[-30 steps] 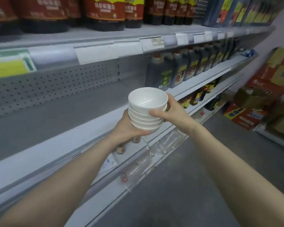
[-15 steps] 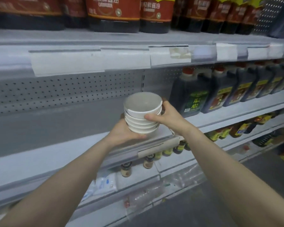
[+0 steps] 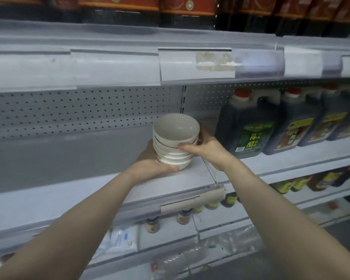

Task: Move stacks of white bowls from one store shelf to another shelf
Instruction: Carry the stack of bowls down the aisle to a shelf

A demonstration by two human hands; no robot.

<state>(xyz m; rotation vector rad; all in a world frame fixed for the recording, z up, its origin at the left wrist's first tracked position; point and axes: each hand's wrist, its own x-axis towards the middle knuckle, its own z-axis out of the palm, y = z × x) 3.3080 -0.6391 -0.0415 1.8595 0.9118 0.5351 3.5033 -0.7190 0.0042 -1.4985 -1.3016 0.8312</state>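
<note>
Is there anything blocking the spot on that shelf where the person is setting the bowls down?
Nothing visible does. The left hand and right hand hold the stack of white bowls at a bare patch of the middle shelf. The nearest dark jug stands to the right, apart from the stack.

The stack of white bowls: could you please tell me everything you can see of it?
The stack of white bowls is several glossy, ceramic-looking bowls nested upright. The left hand cups its base and side; the right hand grips its upper right. It sits low over the grey shelf, contact unclear.
</note>
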